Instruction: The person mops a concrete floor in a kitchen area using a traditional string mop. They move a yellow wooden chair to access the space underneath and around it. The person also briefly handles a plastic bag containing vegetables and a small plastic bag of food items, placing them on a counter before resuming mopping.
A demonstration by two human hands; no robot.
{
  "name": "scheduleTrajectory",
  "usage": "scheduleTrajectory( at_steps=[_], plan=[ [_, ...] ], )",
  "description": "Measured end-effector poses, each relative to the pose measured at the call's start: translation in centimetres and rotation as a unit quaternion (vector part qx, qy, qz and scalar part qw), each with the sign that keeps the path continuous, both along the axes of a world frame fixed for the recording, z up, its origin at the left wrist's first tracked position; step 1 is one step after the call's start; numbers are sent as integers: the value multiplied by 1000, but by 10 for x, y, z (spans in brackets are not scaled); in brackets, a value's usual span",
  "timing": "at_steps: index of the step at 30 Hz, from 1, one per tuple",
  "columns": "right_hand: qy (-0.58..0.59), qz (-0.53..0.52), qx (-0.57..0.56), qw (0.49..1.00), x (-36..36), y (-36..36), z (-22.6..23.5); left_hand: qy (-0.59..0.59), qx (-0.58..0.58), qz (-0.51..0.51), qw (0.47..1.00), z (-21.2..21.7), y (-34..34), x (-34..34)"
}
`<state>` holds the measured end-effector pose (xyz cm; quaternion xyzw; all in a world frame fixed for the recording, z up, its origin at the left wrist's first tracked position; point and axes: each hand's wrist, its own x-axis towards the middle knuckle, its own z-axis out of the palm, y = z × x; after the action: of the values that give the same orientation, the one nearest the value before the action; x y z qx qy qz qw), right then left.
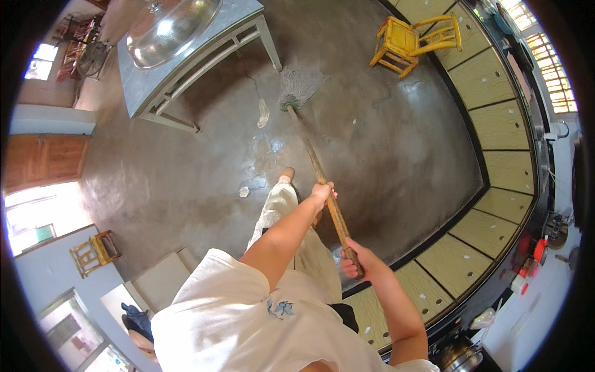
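A string mop [300,87] with grey strands rests on the concrete floor [396,142], its head close to a table leg. Its long wooden handle [315,162] slants back toward me. My left hand [322,195] is wrapped round the middle of the handle. Lower down, near the end of the stick, my right hand [362,260] grips it with the fingers curled round. My left foot in a tan shoe [287,174] stands forward, left of the handle.
A blue-topped table [139,87] at the far left bears a shiny metal dome cover [162,40]. A yellow wooden chair [400,38] stands far right, before yellowish cabinets [496,115] that curve along the right side. Another small wooden chair [97,253] is at the left wall.
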<state>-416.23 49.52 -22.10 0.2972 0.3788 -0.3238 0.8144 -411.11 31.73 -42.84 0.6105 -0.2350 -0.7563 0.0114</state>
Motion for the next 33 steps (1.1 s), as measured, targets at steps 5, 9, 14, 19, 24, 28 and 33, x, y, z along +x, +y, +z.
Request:
scheduleTrajectory(
  at_steps=[5, 9, 14, 19, 24, 28, 33],
  plan=[
    [-22, 33, -9, 999, 1, -18, -15, -18, -5, 34, 999, -15, -16, 28],
    [-42, 39, -12, 998, 25, -69, -44, -25, -9, 50, 998, -33, -74, 61],
    [-84, 12, -27, 996, 43, -163, -74, -55, -62, 41, 996, -50, -173, 80],
    [-69, 39, -47, 996, 65, -296, -119, -79, -110, 35, 990, -86, -311, 109],
    [-14, 114, -101, 988, 122, -439, -177, -67, -141, 80, 984, -138, -455, 189],
    [94, 190, -134, 968, 159, -514, -207, -130, -161, 84, 975, -148, -527, 236],
    [32, 246, -117, 962, 159, -498, -229, -140, -119, 119, 976, -156, -505, 259]
  ],
)
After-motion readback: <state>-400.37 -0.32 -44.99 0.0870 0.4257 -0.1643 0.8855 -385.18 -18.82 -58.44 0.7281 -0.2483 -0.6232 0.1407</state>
